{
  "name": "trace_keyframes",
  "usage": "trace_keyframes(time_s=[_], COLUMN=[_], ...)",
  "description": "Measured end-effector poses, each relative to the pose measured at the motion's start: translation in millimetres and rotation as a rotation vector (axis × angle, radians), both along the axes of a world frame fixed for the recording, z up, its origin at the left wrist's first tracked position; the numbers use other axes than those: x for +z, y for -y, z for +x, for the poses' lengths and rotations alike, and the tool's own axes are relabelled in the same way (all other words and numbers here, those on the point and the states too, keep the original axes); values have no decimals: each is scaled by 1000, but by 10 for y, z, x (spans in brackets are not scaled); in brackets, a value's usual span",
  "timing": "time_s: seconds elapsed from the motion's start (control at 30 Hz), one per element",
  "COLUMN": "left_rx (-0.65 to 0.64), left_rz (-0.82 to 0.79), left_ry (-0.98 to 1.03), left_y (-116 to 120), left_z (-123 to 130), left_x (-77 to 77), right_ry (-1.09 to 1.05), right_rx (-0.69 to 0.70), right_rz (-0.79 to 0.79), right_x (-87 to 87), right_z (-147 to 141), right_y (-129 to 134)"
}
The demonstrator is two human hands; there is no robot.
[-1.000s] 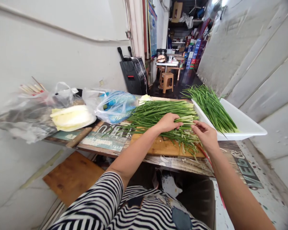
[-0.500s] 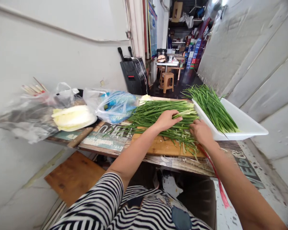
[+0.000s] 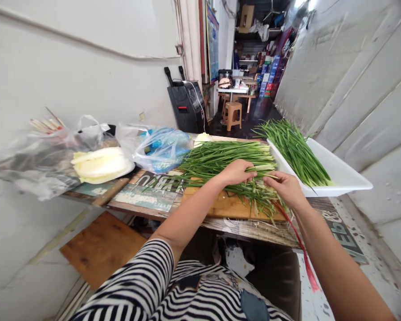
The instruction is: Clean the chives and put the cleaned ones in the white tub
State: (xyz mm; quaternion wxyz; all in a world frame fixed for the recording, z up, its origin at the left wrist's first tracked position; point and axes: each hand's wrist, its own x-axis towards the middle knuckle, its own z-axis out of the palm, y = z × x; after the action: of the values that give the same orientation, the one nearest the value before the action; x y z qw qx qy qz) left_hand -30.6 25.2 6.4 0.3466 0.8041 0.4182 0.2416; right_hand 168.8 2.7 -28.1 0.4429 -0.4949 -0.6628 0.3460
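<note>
A large pile of garlic chives [image 3: 214, 156] lies across a wooden cutting board [image 3: 225, 206], pale stalk ends pointing right. My left hand [image 3: 237, 172] is closed round a few chives at the pile's front edge, their whitish ends sticking out to the right. Just right of it, my right hand [image 3: 286, 187] pinches at the ends of those chives with thumb and fingers. Under both hands, loose trimmed bits and wilted leaves [image 3: 263, 203] are heaped on the board. More chives [image 3: 297, 154] rest in a white plastic tray [image 3: 345, 171] to the right.
A red ribbon [image 3: 305, 258] hangs over the table's front edge. To the left are a napa cabbage [image 3: 102, 165], a knife with a wooden handle [image 3: 112, 191] and plastic bags [image 3: 163, 149]. A black speaker [image 3: 189, 104] and brown stool [image 3: 233, 115] stand beyond.
My right hand has risen from the trimmings to the stalk ends beside my left hand. The left hand has dropped slightly, still holding chives.
</note>
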Motion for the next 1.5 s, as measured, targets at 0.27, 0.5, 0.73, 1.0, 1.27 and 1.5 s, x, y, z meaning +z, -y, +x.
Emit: trace_keyframes(time_s=[0.27,0.5,0.73,1.0,1.27,1.5], left_rx=[28,40,144,149,213,13], left_rz=[-27,-42,62,101,279,141], left_ry=[47,55,112,230,-32,-55], left_y=[3,-16,-55,-78,-104,-77], left_z=[-125,-84,-217,-204,-126,-73], left_x=[82,53,92,79,74,62], right_ry=[-151,126,1033,1360,690,25], right_rx=[-252,-98,-396,-159,99,-49], right_rz=[103,27,231,213,305,-10], right_x=[29,41,160,96,216,83], right_z=[206,122,43,-119,68,-3], right_y=[7,-19,-342,-542,-266,-27])
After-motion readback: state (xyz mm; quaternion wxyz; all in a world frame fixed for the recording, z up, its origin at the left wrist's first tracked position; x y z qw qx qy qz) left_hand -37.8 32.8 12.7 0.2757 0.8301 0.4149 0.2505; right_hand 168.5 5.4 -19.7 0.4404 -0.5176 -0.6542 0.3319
